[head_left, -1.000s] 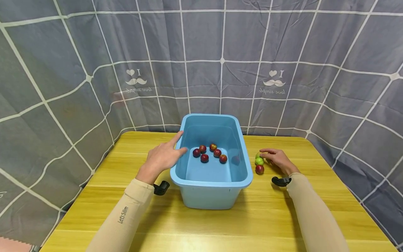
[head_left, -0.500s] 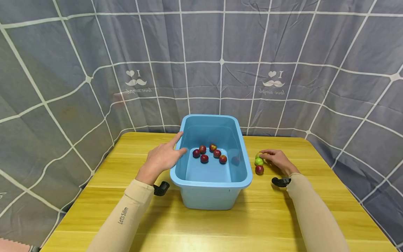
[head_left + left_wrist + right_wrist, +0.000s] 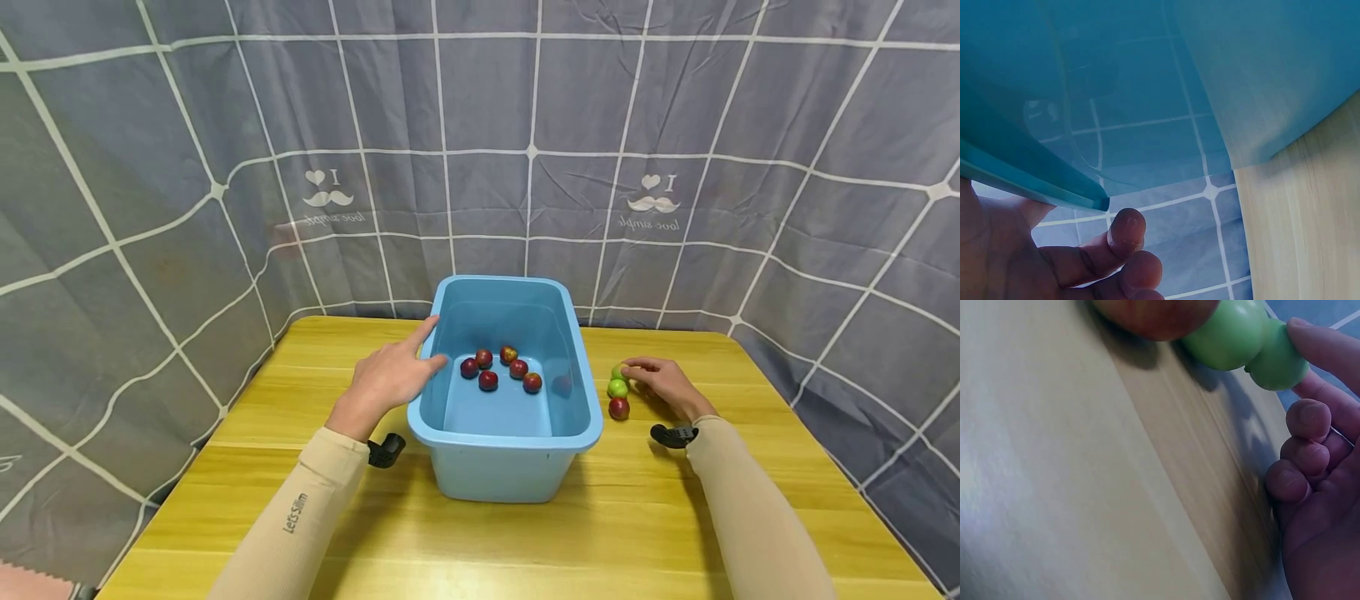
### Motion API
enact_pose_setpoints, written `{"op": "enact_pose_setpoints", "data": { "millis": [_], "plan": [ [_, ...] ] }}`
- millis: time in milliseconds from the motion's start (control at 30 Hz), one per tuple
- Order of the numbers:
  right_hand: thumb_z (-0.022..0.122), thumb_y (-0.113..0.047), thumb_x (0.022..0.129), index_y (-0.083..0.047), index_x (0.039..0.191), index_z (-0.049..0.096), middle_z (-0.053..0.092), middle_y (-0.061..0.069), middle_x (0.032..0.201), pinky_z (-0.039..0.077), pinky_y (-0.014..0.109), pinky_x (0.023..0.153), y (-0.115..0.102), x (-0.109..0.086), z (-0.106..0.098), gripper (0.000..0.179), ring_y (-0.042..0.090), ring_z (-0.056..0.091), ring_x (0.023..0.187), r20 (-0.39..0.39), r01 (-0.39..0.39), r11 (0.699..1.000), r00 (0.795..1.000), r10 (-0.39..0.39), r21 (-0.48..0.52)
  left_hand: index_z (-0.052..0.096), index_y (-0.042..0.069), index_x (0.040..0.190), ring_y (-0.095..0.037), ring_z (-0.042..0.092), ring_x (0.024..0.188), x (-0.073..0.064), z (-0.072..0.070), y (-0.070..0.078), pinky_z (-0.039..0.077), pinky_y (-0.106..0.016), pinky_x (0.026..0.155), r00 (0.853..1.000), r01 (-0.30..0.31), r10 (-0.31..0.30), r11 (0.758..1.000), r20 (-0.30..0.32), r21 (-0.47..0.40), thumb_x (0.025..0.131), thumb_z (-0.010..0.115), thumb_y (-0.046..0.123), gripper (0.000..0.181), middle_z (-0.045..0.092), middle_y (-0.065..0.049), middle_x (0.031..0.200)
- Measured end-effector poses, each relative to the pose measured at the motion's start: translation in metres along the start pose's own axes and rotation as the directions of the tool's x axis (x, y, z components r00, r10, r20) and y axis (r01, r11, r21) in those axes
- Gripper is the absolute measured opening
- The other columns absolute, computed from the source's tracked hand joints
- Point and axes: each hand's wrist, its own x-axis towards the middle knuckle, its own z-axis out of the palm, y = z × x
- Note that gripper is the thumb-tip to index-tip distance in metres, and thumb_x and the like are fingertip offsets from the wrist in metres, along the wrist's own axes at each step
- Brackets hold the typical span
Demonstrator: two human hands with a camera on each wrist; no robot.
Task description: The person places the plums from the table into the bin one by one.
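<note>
My left hand (image 3: 392, 372) holds the left rim of a blue plastic tub (image 3: 504, 439), thumb over the rim, other fingers loosely bent below it in the left wrist view. Several small round dark-red fruits (image 3: 488, 380) lie on the tub's floor. Right of the tub, my right hand (image 3: 663, 382) pinches the farthest of three fruits in a row, a small round green fruit (image 3: 1279, 361), between thumb and index finger. Its other fingers are curled in. Against that fruit sits a second green fruit (image 3: 618, 388), then a red fruit (image 3: 618, 408) nearest me.
The tub stands mid-table on a yellow wood-grain tabletop (image 3: 360, 517). A grey curtain (image 3: 487, 200) with white grid lines hangs behind the table and along both sides. Each wrist wears a black band with a camera (image 3: 386, 450).
The head view has shifted slightly. Both hands, the tub and the fruits stay in place.
</note>
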Motion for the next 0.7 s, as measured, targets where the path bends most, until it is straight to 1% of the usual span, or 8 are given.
{"op": "enact_pose_setpoints", "data": {
  "millis": [133,200,300,400,533,633,700],
  "plan": [
    [0.066,-0.045,0.096,-0.005,0.134,0.062,0.061,0.013,0.106,0.043,0.024,0.068,0.0,0.0,-0.001,0.055,0.017,0.051,0.08,-0.006,0.013,1.0,1.0,-0.013,0.027,0.013,0.043,0.161,-0.033,0.064,0.097,0.0,0.0,0.0,0.045,-0.038,0.058,1.0,0.001,-0.001,1.0,-0.001,0.007,0.098,0.044,0.057,0.072,0.052,-0.015,0.15],
    [0.066,-0.045,0.096,-0.004,0.134,0.061,0.062,0.011,0.105,0.043,0.024,0.067,0.0,0.001,-0.002,0.055,0.015,0.05,0.078,-0.001,0.024,0.999,1.0,-0.024,0.035,0.013,0.043,0.161,-0.033,0.064,0.098,0.0,0.0,0.0,0.045,-0.038,0.058,1.0,0.002,-0.002,1.0,-0.001,0.01,0.098,0.045,0.057,0.072,0.052,-0.015,0.15],
    [0.066,-0.045,0.096,-0.003,0.134,0.061,0.06,0.009,0.097,0.042,0.025,0.065,-0.002,0.0,-0.003,0.057,0.015,0.049,0.072,0.009,0.033,0.998,0.999,-0.033,0.05,0.014,0.042,0.161,-0.033,0.064,0.098,-0.001,0.0,0.0,0.045,-0.038,0.058,1.0,0.002,-0.002,1.0,-0.002,0.012,0.098,0.045,0.057,0.072,0.052,-0.015,0.15],
    [0.066,-0.046,0.096,-0.003,0.134,0.061,0.054,0.007,0.086,0.041,0.027,0.062,-0.006,0.0,-0.005,0.058,0.017,0.045,0.066,0.014,0.037,0.997,0.999,-0.038,0.067,0.013,0.042,0.161,-0.033,0.064,0.097,-0.001,0.0,0.0,0.045,-0.038,0.058,1.0,0.005,-0.005,1.0,0.0,0.014,0.098,0.044,0.057,0.072,0.053,-0.015,0.149],
    [0.065,-0.045,0.097,-0.002,0.133,0.06,0.057,0.011,0.094,0.04,0.03,0.063,-0.017,-0.002,-0.009,0.057,0.019,0.043,0.065,0.019,0.066,0.996,0.998,-0.067,0.052,0.013,0.043,0.161,-0.032,0.064,0.095,-0.001,0.0,0.0,0.045,-0.038,0.058,1.0,0.006,-0.006,1.0,-0.001,0.012,0.098,0.044,0.057,0.072,0.054,-0.015,0.148],
    [0.063,-0.045,0.098,-0.003,0.133,0.06,0.059,0.015,0.114,0.041,0.033,0.069,-0.025,-0.003,-0.013,0.056,0.019,0.044,0.069,0.022,0.096,0.995,0.995,-0.096,0.011,0.014,0.043,0.161,-0.031,0.063,0.094,0.0,0.0,0.0,0.045,-0.038,0.058,1.0,0.002,-0.002,1.0,-0.01,0.009,0.097,0.044,0.057,0.072,0.054,-0.015,0.147],
    [0.062,-0.047,0.098,-0.004,0.135,0.06,0.059,0.014,0.119,0.041,0.035,0.072,-0.031,-0.004,-0.015,0.056,0.018,0.044,0.072,0.024,0.103,0.995,0.994,-0.103,-0.006,0.014,0.043,0.161,-0.032,0.064,0.094,0.0,0.0,0.0,0.045,-0.038,0.058,1.0,0.0,0.0,1.0,-0.013,0.008,0.098,0.044,0.057,0.072,0.054,-0.015,0.148]
  ]
}}
